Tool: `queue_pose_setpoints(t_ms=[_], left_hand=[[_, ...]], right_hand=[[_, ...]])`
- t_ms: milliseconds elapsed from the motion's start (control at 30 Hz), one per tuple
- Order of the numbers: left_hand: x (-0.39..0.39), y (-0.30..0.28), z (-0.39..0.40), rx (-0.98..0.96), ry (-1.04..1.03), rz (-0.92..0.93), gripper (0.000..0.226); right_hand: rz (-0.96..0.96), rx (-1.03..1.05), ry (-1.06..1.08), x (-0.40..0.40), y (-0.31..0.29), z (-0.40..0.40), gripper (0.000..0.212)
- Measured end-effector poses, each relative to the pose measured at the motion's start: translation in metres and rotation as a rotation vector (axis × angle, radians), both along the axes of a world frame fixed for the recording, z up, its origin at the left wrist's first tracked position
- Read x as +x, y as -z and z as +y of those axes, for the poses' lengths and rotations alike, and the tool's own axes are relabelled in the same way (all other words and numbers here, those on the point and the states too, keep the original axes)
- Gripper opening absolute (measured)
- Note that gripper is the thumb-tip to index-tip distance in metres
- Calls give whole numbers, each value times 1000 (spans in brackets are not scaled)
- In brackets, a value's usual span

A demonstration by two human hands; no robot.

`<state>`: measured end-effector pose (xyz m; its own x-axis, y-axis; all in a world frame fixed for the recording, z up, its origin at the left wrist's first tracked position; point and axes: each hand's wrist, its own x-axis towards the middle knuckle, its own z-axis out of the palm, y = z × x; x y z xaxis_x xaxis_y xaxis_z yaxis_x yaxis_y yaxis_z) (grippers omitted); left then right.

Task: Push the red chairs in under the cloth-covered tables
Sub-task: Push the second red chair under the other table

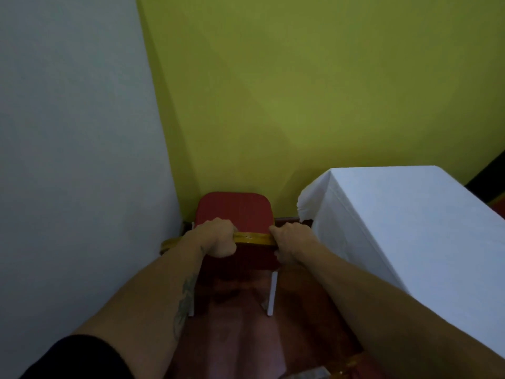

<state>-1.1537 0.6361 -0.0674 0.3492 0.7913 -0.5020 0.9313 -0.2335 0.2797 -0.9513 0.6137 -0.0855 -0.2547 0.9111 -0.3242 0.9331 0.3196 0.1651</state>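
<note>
Room: a white wall (68,132) is closing in on the left, a green wall (300,91) is standing just beyond the chair.
Left hand (216,239): gripping the gold top rail.
Red chair (235,212): one held, padded, pale legs, sitting in the corner beside the table, not under it.
Right hand (292,242): clasping the same rail.
Cloth-covered table (410,228): one, white, standing right.
</note>
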Motion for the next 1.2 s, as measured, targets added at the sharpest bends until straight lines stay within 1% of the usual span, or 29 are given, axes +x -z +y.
queue_pose_setpoints(t_ms=[67, 167, 267, 367, 433, 533, 600, 733, 800, 867, 900, 967, 1000, 1033, 1067, 1100, 1133, 1167, 1200], left_hand=[[-3, -3, 0, -36, 39, 19, 39], [-11, -11, -4, -56, 91, 62, 42], [-18, -16, -10, -66, 130, 97, 50], [-21, -12, -14, -58, 142, 92, 47], [-22, -7, -13, -41, 161, 98, 45], [-30, 0, -7, -10, 139, 88, 48], [-36, 5, -1, 27, 92, 84, 54], [-48, 17, 12, 158, -113, -31, 74], [-49, 19, 10, 117, -262, -86, 86], [-49, 29, 7, 42, -529, -198, 84], [-49, 34, 3, 21, -724, -328, 77], [-47, 36, -7, -52, -1189, -743, 51], [-42, 37, -11, -94, -1351, -961, 39], [-33, 33, -17, -111, -1447, -1124, 33], [-21, 28, -22, -106, -1468, -1183, 32], [-9, 23, -26, -110, -1443, -1186, 39], [6, 22, -29, -95, -1409, -1149, 55], [17, 24, -30, -57, -1384, -1055, 74], [27, 24, -32, 4, -1358, -970, 85]], right_hand=[[-10, -7, -28, -1, -5, -6, 38], [-10, -36, -80, -9, -9, -19, 34], [-9, -84, -117, -13, -10, -35, 31], [-5, -139, -124, -14, -11, -49, 23], [-10, -166, -120, -15, -12, -56, 22], [21, -170, -102, -20, -9, -60, 25], [88, -141, -63, -23, -5, -60, 27], [251, -106, 81, -22, 0, -57, 31], [273, -116, 144, -20, 4, -55, 35], [282, -149, 206, -18, 8, -54, 47], [285, -172, 234, -17, 9, -53, 52], [257, -233, 261, -15, 11, -53, 58], [233, -274, 265, -15, 12, -54, 59], [223, -306, 273, -15, 13, -55, 59], [230, -316, 284, -14, 15, -57, 57], [243, -305, 292, -14, 17, -58, 52], [249, -290, 289, -14, 17, -60, 46], [248, -286, 284, -14, 16, -61, 38], [250, -293, 276, -14, 13, -62, 32]])
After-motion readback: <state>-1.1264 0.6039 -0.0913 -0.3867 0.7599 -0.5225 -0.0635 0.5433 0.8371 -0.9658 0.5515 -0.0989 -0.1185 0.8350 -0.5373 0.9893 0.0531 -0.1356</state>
